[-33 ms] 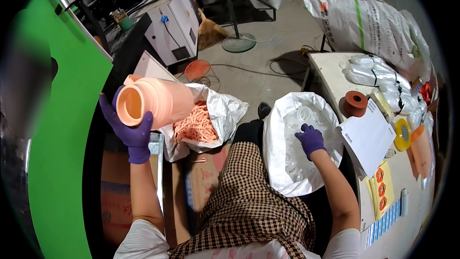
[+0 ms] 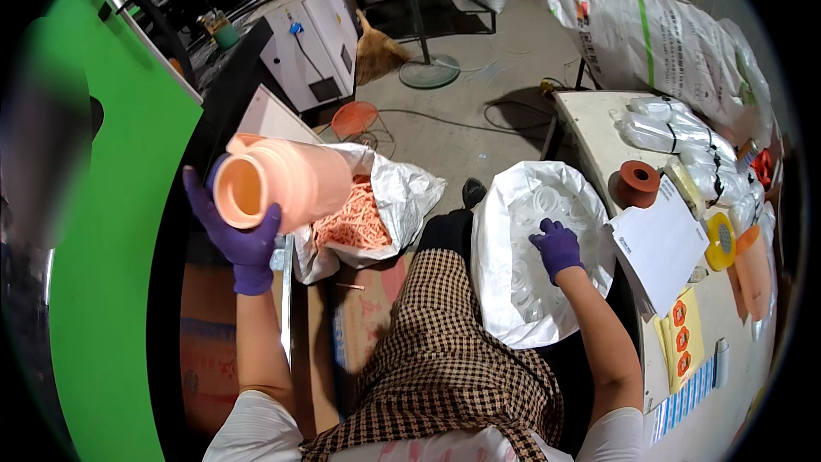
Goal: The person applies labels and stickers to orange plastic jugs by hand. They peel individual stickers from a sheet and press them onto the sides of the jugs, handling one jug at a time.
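Note:
My left hand (image 2: 244,248), in a purple glove, is wrapped round a peach-coloured plastic jug (image 2: 312,180). The jug lies tilted on its side, its round open mouth facing me and a small lug or handle at its upper edge. Below it stands a white woven sack (image 2: 410,192) holding many thin peach plastic pieces (image 2: 363,227). My right hand (image 2: 556,248), also gloved in purple, is inside a white bag (image 2: 489,282) over clear plastic rings (image 2: 523,287). Its fingers are bent and spread apart among the rings; nothing is seen held in them.
A table at right (image 2: 590,107) carries a brown-red roll (image 2: 637,182), white papers (image 2: 658,239), yellow tape (image 2: 720,239), a peach part (image 2: 753,269) and plastic-wrapped bundles (image 2: 654,133). A green machine panel (image 2: 111,291) borders the left. Farther off are a broom (image 2: 376,47), a fan base (image 2: 429,73) and floor cables (image 2: 453,122).
The whole view has shifted very slightly. My left hand and the jug sit a touch farther right; my right hand stays over the rings.

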